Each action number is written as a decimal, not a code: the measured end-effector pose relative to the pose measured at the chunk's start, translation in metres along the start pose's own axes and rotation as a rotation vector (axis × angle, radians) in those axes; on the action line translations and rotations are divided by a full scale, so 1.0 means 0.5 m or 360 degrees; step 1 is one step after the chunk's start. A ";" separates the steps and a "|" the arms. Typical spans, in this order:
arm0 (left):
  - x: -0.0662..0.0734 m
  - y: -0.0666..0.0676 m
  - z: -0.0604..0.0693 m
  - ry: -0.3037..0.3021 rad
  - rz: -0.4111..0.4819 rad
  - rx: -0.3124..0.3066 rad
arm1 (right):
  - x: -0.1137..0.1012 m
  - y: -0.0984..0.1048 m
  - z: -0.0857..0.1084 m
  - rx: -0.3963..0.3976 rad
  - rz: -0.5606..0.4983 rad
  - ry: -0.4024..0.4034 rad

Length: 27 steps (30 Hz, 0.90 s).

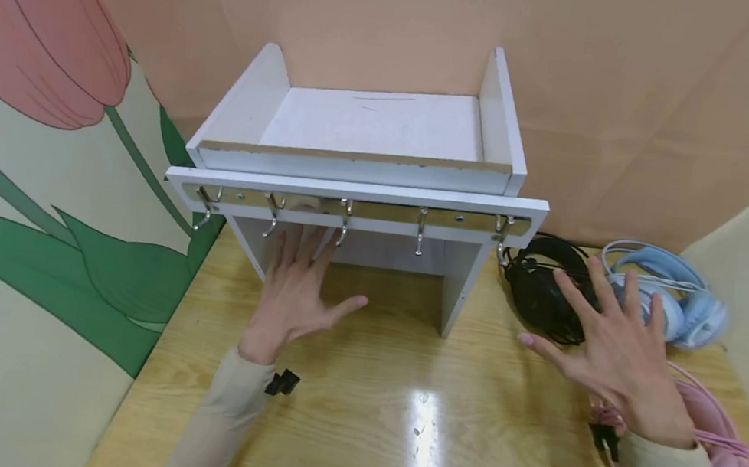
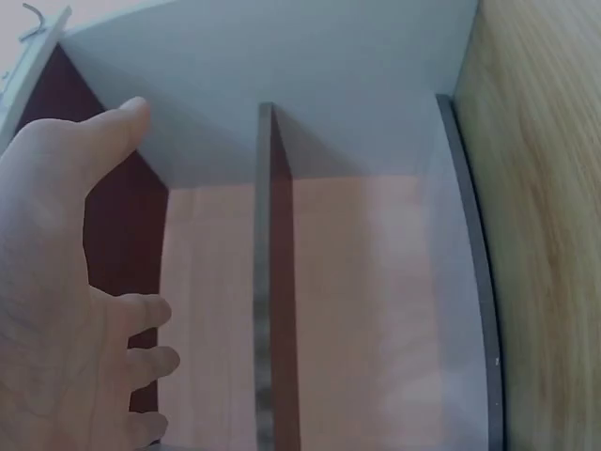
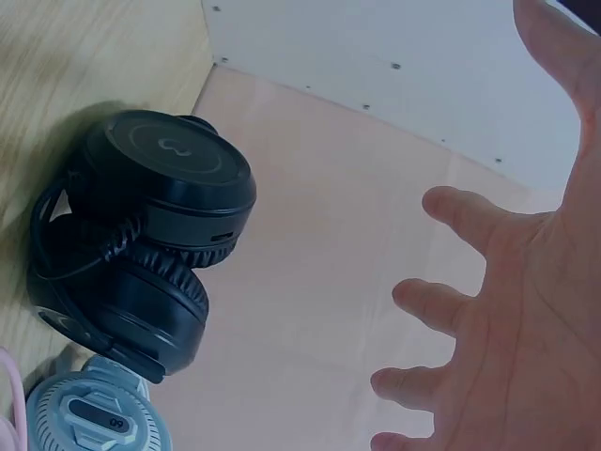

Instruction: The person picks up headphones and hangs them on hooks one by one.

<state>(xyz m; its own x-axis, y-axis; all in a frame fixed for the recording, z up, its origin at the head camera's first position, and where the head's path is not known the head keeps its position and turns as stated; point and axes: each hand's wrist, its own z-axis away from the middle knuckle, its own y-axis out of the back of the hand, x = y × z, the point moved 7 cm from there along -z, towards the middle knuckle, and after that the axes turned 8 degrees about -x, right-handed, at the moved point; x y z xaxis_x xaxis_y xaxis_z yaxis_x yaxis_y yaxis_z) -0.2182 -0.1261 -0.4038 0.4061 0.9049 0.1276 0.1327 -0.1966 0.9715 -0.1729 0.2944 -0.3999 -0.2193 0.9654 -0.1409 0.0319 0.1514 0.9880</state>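
A white shelf unit (image 1: 361, 169) with a row of metal hooks (image 1: 344, 222) along its front rail stands at the back of the table. My left hand (image 1: 294, 294), fingers spread, hovers before the shelf's lower opening and holds nothing. In the left wrist view that hand (image 2: 66, 282) is in front of the inner board (image 2: 266, 282). Over the right side my right hand (image 1: 617, 354) is spread too, with nothing in it. Black headphones (image 1: 542, 287) lie beside it, blue headphones (image 1: 679, 299) behind it, and pink headphones (image 1: 730, 459) by the sleeve. Whether it touches any cannot be told.
The shelf's right side panel (image 1: 462, 286) reaches down to the wooden table (image 1: 354, 416). A printed flower backdrop (image 1: 40, 188) rises on the left, and a plain peach sheet (image 1: 639, 102) hangs behind. Loose cables lie among the headphones.
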 end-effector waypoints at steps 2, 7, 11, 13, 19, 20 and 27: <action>0.002 0.006 0.003 -0.0001 0.0002 0.0003 | 0.001 0.004 -0.003 0.0004 0.0007 0.0005; 0.006 0.023 0.010 -0.0034 0.0016 0.0044 | 0.003 0.011 -0.006 0.0012 -0.0012 0.0000; 0.011 0.039 0.023 -0.0107 0.0030 0.0157 | 0.004 0.014 -0.003 0.0011 -0.0022 0.0005; 0.014 0.049 0.031 -0.0156 0.0042 0.0235 | 0.006 0.014 0.000 0.0007 -0.0026 0.0008; 0.016 0.090 0.055 -0.0244 0.0144 0.0401 | 0.019 0.015 0.007 0.0013 -0.0057 -0.0001; 0.016 0.099 0.059 -0.0252 0.0167 0.0432 | 0.022 0.015 0.007 0.0013 -0.0064 0.0000; 0.009 0.162 0.088 -0.0345 0.0293 0.0617 | 0.049 0.017 0.019 -0.0029 -0.0161 -0.0024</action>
<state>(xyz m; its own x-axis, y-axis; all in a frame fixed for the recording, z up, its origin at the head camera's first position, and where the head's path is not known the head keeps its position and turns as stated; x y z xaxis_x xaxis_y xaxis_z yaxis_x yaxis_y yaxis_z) -0.1656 -0.1543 -0.3336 0.6282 0.7503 0.2060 0.3513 -0.5098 0.7853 -0.1687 0.3212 -0.3957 -0.2058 0.9484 -0.2410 -0.0077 0.2447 0.9696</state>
